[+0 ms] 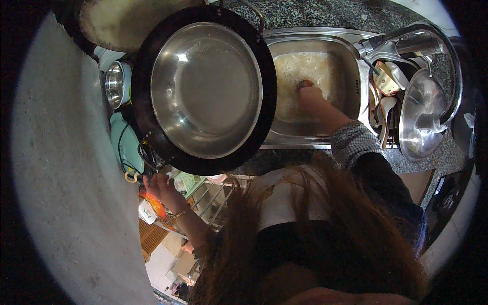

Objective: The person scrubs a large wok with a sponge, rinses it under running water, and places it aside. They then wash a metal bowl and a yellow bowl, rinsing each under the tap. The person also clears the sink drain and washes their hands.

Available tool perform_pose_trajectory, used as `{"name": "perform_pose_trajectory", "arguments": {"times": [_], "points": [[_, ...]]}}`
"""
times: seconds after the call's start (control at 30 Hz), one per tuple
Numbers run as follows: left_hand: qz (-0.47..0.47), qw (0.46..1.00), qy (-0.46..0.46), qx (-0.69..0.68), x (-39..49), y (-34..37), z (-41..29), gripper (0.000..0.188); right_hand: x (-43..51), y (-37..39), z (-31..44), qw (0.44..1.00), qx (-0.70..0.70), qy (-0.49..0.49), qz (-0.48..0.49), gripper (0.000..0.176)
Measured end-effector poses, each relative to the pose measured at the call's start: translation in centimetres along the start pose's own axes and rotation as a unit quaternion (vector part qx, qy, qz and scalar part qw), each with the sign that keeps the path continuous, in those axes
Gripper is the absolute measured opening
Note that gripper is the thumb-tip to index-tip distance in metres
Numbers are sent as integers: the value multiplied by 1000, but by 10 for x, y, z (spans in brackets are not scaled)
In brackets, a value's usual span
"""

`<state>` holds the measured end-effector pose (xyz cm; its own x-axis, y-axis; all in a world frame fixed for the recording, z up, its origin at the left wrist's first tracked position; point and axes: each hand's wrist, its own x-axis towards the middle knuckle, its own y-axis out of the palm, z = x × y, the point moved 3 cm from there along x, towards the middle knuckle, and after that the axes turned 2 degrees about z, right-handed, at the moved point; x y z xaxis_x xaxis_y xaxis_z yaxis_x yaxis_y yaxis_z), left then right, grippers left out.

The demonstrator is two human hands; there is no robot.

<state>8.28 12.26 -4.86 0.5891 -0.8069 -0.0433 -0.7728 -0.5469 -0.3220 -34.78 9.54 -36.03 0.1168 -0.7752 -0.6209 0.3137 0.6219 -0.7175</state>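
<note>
My right hand (313,100) reaches into the stainless steel sink (345,110), closed around a small brown object (305,83) whose kind is unclear. Cloudy, foamy water (291,68) surrounds the fingers and hides what lies beneath. Left of the sink sits a large black wok (213,167) with a wide steel basin (213,87) inside it; a little water shows on the steel. Below the wok's left edge, my left hand (166,192) is raised with its fingers apart and nothing in it. Those fingers are close to a looped wire handle (146,158) and a turquoise dish (127,143).
A curved faucet (419,40) arches over the right side. Beneath it, a side basin holds a patterned bowl (386,78) and a white spoon (387,106), beside a clear domed lid (421,114). A round board (126,26) stands behind the wok. Granite counter (324,15) borders the sink.
</note>
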Motion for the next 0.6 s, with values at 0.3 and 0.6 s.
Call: {"name": "perform_pose_trajectory", "arguments": {"times": [0.3,0.6], "points": [[7,1000,2,27,4,-9,6,53,38,-1,-86,918,79,174,-348,45],[56,997,23,42,17,9,5,49,83,31,-127,980,109,70,-154,29]]}}
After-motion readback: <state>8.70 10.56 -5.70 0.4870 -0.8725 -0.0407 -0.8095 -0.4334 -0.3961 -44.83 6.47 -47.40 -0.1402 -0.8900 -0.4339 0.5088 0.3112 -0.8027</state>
